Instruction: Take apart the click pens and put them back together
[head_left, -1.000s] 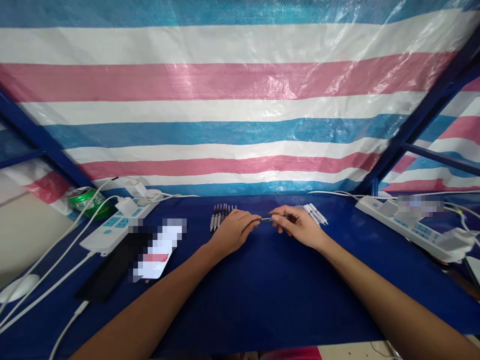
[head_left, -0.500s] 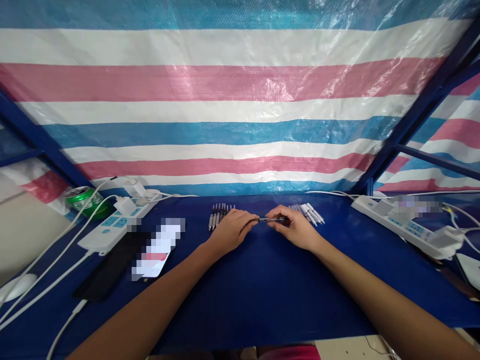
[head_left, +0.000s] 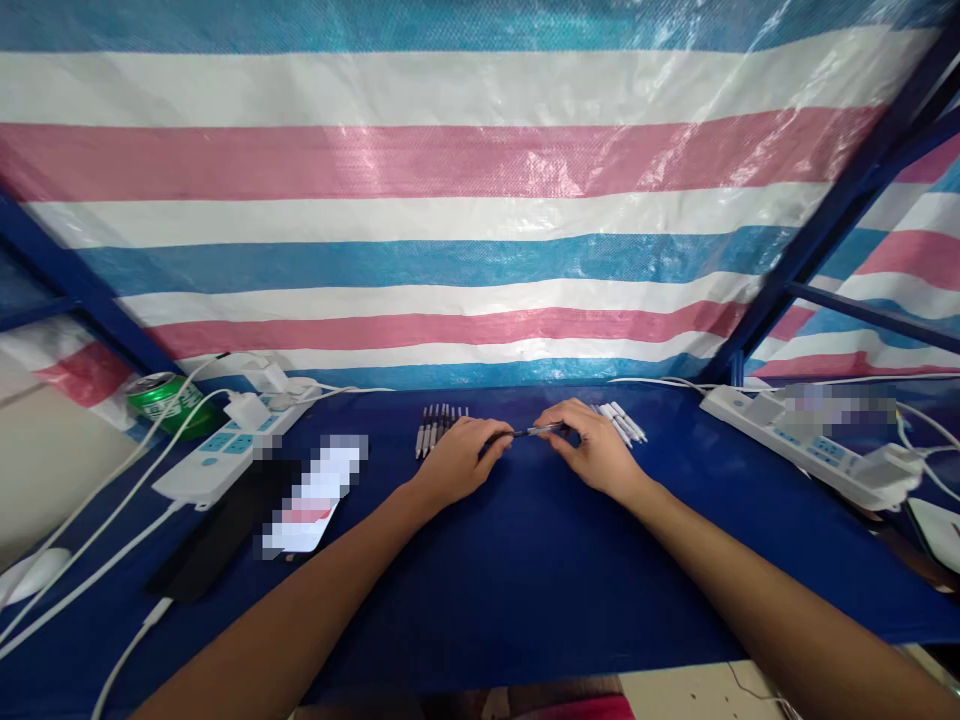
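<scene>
Between my two hands a slim pen (head_left: 534, 431) is held level above the blue table. My left hand (head_left: 463, 455) pinches its dark end between thumb and fingers. At the other, clear and greyish end, my right hand (head_left: 589, 445) is closed on it. Whether the pen is in one piece or two cannot be made out. Behind my left hand lies a row of several pens (head_left: 433, 430) with dark upper parts and pale lower ends. Several white pens (head_left: 621, 423) lie side by side just beyond my right hand, which partly hides them.
On the left are a white power strip (head_left: 217, 455) with chargers and cables, a green can (head_left: 166, 403), a black flat device (head_left: 217, 540) and a lit phone (head_left: 319, 500). A second power strip (head_left: 806, 450) stands right. Striped sheeting (head_left: 480, 220) and blue metal posts (head_left: 817, 230) bound the back.
My hands have moved slightly apart. More of the pen's dark end shows at my left fingers, and the clear part sits nearer my right fingers. The view has shifted slightly.
</scene>
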